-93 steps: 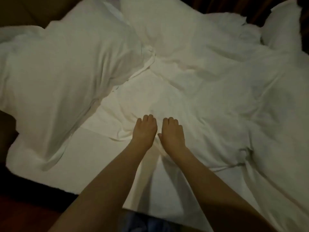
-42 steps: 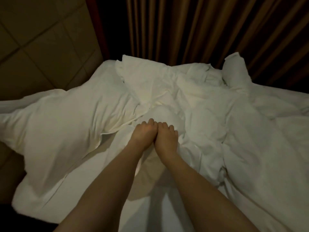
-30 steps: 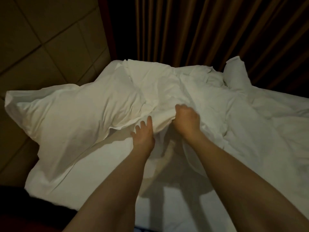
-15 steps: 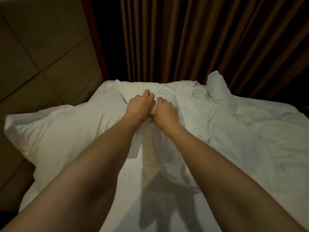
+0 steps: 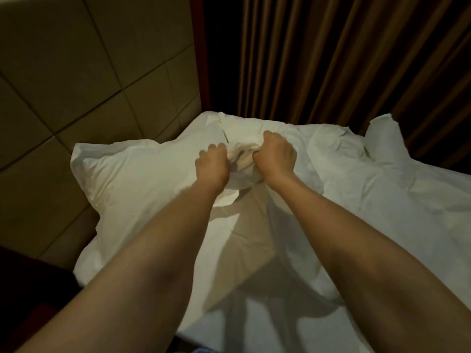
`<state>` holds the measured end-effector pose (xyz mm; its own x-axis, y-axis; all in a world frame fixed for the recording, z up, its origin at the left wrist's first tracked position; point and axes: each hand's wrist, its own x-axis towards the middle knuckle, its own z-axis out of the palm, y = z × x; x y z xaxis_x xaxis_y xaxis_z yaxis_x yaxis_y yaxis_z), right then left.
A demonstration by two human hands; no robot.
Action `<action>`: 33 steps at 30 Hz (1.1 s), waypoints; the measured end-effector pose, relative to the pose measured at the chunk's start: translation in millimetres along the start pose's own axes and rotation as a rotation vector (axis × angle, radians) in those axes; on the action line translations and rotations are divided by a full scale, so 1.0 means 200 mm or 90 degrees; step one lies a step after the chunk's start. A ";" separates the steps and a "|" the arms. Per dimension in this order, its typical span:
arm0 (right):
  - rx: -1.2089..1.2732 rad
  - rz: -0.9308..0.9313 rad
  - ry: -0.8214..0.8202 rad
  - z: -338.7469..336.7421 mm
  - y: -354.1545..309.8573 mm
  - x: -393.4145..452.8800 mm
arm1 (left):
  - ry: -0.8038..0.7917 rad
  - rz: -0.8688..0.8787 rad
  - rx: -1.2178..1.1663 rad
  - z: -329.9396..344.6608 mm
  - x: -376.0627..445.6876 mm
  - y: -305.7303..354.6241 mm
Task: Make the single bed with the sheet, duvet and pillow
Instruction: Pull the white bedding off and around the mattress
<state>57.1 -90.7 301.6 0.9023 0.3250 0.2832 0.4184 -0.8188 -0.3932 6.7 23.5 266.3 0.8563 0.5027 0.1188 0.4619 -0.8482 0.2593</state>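
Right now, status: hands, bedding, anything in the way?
Left hand and right hand grip bunched duvet, lifted. Pillow lies left. Nothing blocking.

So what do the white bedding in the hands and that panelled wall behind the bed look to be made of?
The white bedding looks like thin matte woven cloth, probably cotton: it bunches and creases where the left hand and right hand grip it. The wall panels look like smooth padded or leather-like squares with recessed seams, though dim light leaves that open.

fingertips: buried in duvet [image 5: 382, 189] | bed foot: cut off right
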 end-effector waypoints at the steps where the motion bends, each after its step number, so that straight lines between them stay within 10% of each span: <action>1: 0.004 0.009 0.014 -0.04 0.00 0.03 | 0.008 0.027 0.015 -0.05 0.04 0.02; 12: -0.041 0.025 0.218 -0.52 -0.28 0.14 | 0.183 0.252 0.077 -0.72 0.28 0.18; 33: 0.075 -0.240 0.014 0.22 -1.86 -0.32 | 0.134 0.064 0.319 -1.25 0.01 -1.67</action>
<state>-151.5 214.3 391.8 0.6811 0.5810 0.4455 0.7303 -0.5832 -0.3558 -203.2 349.7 419.1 0.8610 0.3936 0.3220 0.4774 -0.8437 -0.2453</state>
